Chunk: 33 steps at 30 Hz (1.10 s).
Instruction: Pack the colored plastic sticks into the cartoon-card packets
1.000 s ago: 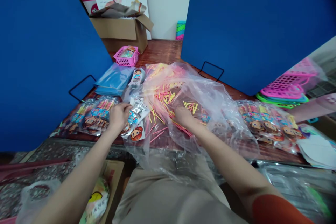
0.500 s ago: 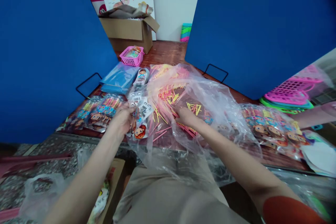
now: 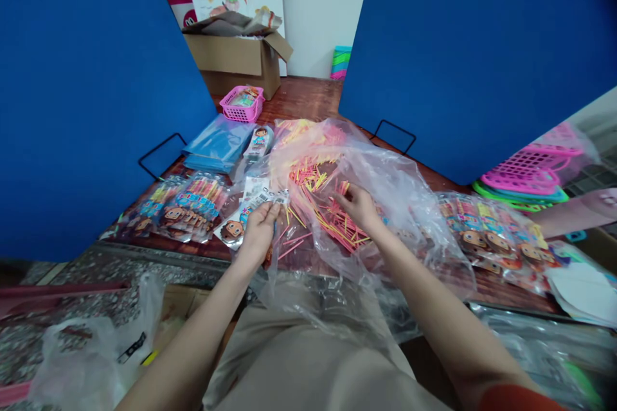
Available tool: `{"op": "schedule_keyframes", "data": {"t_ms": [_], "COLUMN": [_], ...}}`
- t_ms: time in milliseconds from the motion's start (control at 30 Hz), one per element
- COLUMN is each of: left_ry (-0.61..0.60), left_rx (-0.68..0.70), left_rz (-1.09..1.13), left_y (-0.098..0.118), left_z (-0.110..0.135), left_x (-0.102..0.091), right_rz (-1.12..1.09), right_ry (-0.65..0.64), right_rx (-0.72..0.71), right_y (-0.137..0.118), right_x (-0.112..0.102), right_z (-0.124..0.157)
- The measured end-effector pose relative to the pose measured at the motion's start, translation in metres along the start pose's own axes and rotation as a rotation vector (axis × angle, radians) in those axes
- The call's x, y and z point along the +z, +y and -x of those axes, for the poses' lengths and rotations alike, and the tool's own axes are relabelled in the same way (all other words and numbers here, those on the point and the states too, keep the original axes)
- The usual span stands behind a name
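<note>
My left hand (image 3: 263,226) is closed on a flat printed pouch (image 3: 232,229) with a cartoon face, held low over the table's front edge. More printed pouches (image 3: 260,140) lie just behind it. My right hand (image 3: 361,209) is closed in a pinch, and the ends of a few thin pink and yellow sticks (image 3: 344,187) show at its fingertips. Below it, loose sticks (image 3: 342,225) lie heaped in the mouth of a large clear plastic bag (image 3: 400,173). The bag spreads over the table and partly covers the sticks.
Filled stick packets (image 3: 195,202) lie at left, and others (image 3: 486,225) at right. Behind stand a pink basket (image 3: 242,104), blue plastic sheets (image 3: 216,144) and a cardboard box (image 3: 231,54). Blue panels (image 3: 457,45) flank the table. Another person's arm (image 3: 573,213) reaches in at right.
My left hand has moved right, bringing the pouch closer to the sticks. My right hand has shifted right and up from the heap, with stick ends now showing at its fingers.
</note>
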State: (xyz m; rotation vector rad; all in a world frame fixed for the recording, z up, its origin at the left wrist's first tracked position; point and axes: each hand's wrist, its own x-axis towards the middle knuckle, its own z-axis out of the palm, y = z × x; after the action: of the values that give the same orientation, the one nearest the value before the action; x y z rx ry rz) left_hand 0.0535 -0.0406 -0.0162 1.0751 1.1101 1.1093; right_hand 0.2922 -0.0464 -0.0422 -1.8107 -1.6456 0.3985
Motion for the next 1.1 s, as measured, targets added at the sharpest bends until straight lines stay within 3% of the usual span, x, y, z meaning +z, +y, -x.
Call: {"op": "schedule_keyframes", "data": {"t_ms": [100,333,433,533,667,733,800,933,1100], "left_ry": [-0.088,-0.104,-0.151,-0.152,-0.145,-0.147,-0.155,-0.154,-0.184], "left_rx": [0.04,-0.002,-0.041,-0.068,-0.159,-0.212,-0.24,-0.251,-0.297], "left_rz": [-0.029,-0.001,-0.031,-0.023,0.027,0.042,0.039,0.016,0.08], "left_y": [-0.003,-0.005,-0.007,-0.009,-0.01,-0.012,-0.014,-0.019,-0.02], "left_z": [0.005,0.015,0.018,0.02,0.024,0.026,0.028,0.028,0.029], "left_x": [0.007,0.023,0.028,0.032,0.04,0.043,0.046,0.049,0.054], "right_rz": [-0.072,-0.175,-0.248,-0.559,-1.058,-1.213,-1.29,-1.251,-0.896], "right_ry": [0.012,-0.021,0.053,0.112,0.034,0.03,0.07,0.142,0.073], "right_rx": [-0.016,0.009,0.083,0.147,0.364,0.439,0.423,0.235,0.096], "right_y": [0.01,0.019,0.019,0.015,0.002,-0.007,-0.019,-0.046,-0.064], "right_x": [0.006,0.014,0.012,0.008,0.0,-0.007,-0.016,-0.03,-0.032], "right_z": [0.008,0.012,0.012,0.014,0.018,0.019,0.02,0.027,0.037]}}
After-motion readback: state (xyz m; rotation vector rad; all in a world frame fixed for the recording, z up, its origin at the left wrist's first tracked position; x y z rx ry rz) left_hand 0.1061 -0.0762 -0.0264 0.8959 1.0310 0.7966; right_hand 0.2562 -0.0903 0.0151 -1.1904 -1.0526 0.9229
